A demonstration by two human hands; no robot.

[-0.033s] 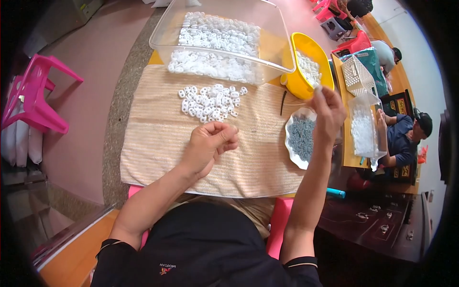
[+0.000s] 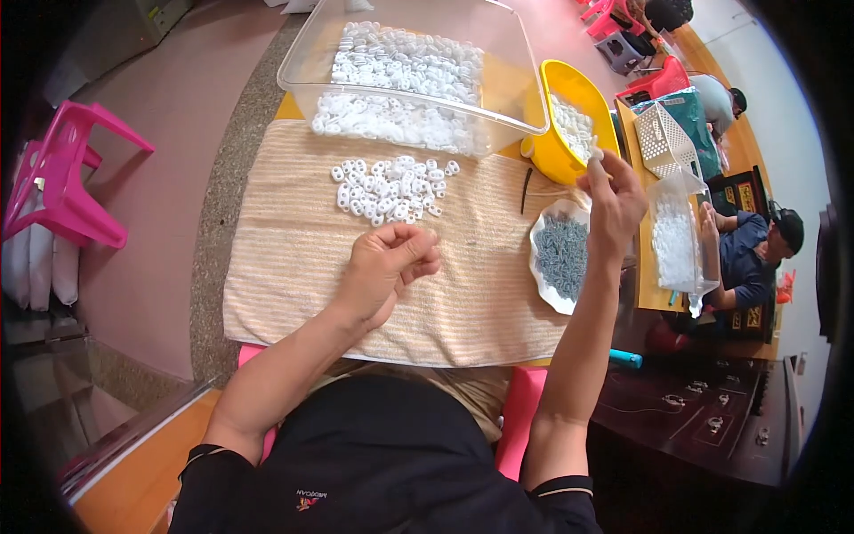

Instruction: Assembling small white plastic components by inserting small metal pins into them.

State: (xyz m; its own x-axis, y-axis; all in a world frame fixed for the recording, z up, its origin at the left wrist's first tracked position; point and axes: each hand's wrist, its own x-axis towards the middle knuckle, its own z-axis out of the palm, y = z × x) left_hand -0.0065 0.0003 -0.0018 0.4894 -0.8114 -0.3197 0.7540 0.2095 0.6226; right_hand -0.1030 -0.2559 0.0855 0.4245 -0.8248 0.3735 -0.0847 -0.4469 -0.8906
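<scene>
Step in hand, my read: picking from the yellow tub (image 2: 580, 82). Right hand (image 2: 616, 200) was up at the tub's near rim, thumb and finger clamped on a small white piece (image 2: 596, 154); more white bits (image 2: 571, 126) lay inside the tub. Left hand (image 2: 382, 262) hung over the towel (image 2: 480, 294), just below the loose pile of two-holed white parts (image 2: 391, 187). Its thumb and forefinger were together; couldn't tell if anything sat between them. Dish (image 2: 535, 245) of thin grey pieces (image 2: 562, 254) was beside the right wrist, black strip (image 2: 527, 191) flat between pile and tub. Next move, I'd judge, called for keeping that pinch firm, clearing the rim, and not knocking the dish with the forearm.
</scene>
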